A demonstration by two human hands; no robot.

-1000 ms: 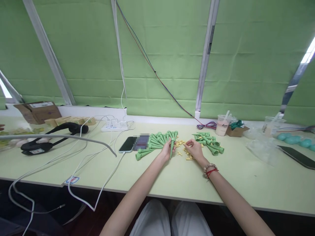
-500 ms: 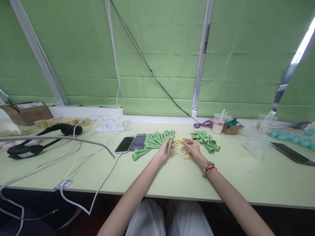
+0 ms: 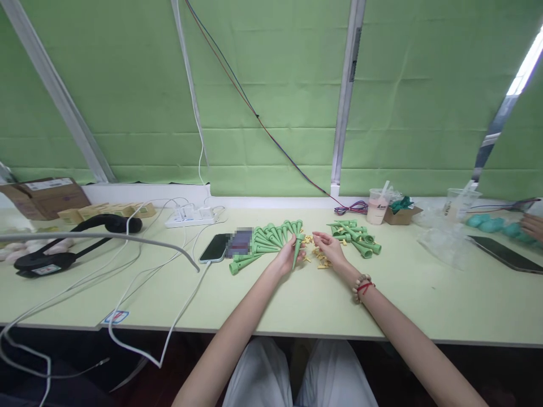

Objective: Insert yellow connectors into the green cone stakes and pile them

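Your left hand point(image 3: 287, 259) holds 1 green cone spike point(image 3: 296, 252) with its fingers wrapped around the upper part; the spike stands nearly upright, wide end up and tip pointing down toward the table point(image 3: 297, 299). Your right hand point(image 3: 330, 250) sits just beside it, fingers curled together over the scatter of small yellow pieces point(image 3: 319, 259). The fingertips look pinched, but the view is too small to tell whether they hold a piece. A beaded bracelet with a red string point(image 3: 362, 286) circles your right wrist.

Left of your left hand lies a fan of green cone spikes point(image 3: 263, 244), tips meeting near your hand and wide ends spread outward. A second pile of the same spikes point(image 3: 356, 237) lies just right of your right hand, some with yellow bits among them.

A smartphone point(image 3: 216, 247) lies flat beside the left fan, with a white cable point(image 3: 169, 339) running from it off the front edge of the table. Farther left are a white power strip point(image 3: 189, 216), a black neck fan point(image 3: 72, 243) and a cardboard box point(image 3: 44, 195). Behind the right pile stands a plastic cup with a straw point(image 3: 377, 206), next to a small cardboard tray point(image 3: 401, 213). At the far right edge another person's hand point(image 3: 532, 226) rests near some teal round objects point(image 3: 494, 224) and a dark tablet point(image 3: 507, 257).
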